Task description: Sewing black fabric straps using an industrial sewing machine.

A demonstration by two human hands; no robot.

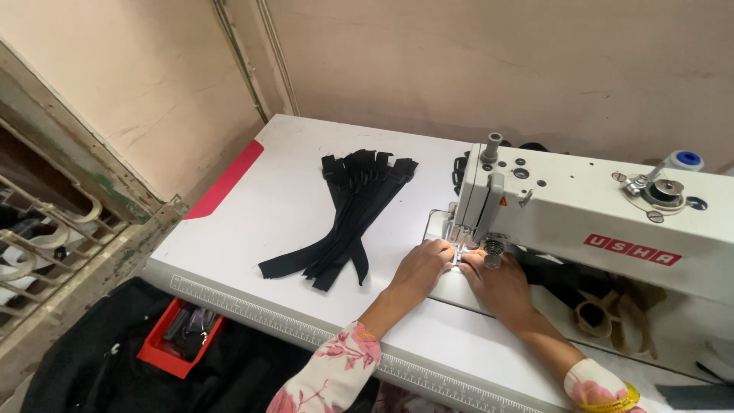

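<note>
Head view, and both hands are in tight at the needle of the white sewing machine (581, 203). Left hand (419, 266) has its fingers curled down, pressing at the presser foot; right hand (497, 281) lies flat just beside it, fingertips almost touching. What they pinch is too small to tell. Black straps (348, 222) lie fanned out well left of the left hand.

Single view only, from a head-worn camera. It looks down and forward from above the near edge of the table (252, 229), facing the wall behind it. The sewing machine (589, 214) sits right of centre at close range. Both forearms enter from the bottom edge. The floor shows at lower left. No second view shares the scene.
</note>
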